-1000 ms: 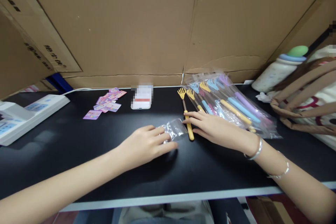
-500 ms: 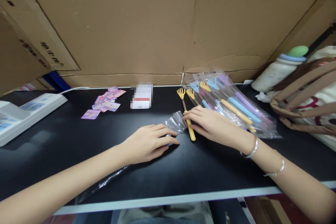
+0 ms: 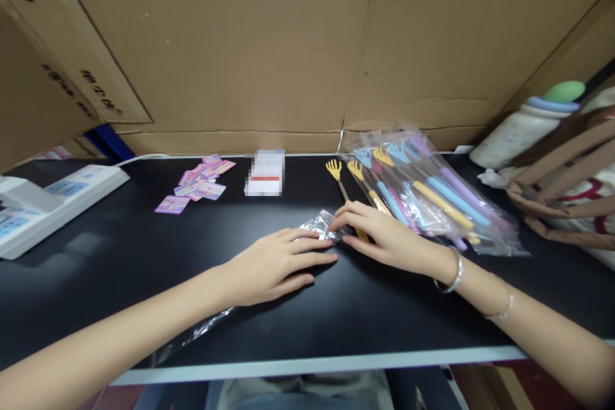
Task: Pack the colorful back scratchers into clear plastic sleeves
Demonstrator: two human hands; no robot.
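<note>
My left hand [image 3: 276,267] lies flat on the table, fingers stretched to the right, over a long clear plastic bag [image 3: 319,224]. A strip of that bag shows below my left wrist. My right hand [image 3: 384,234] has bent fingers at the bag's crinkled right end, thumb and forefinger closing on the film. Partly under the right hand lies a back scratcher [image 3: 334,170] with a yellow claw head; most of its yellow handle is hidden. To the right, several bagged back scratchers [image 3: 444,205] in yellow, blue, pink and purple lie side by side.
Several pink and purple cards [image 3: 172,204] and a white packet with a red band [image 3: 266,178] lie farther back. A power strip [image 3: 72,202] sits at left. At right are a white bottle [image 3: 516,131] and a brown-handled bag [image 3: 552,205]. Cardboard [image 3: 250,45] walls the back.
My right hand has shifted left from the yellow handle onto the end of the clear plastic bag. My left hand stays flat, nearly in place. The view has shifted slightly.
</note>
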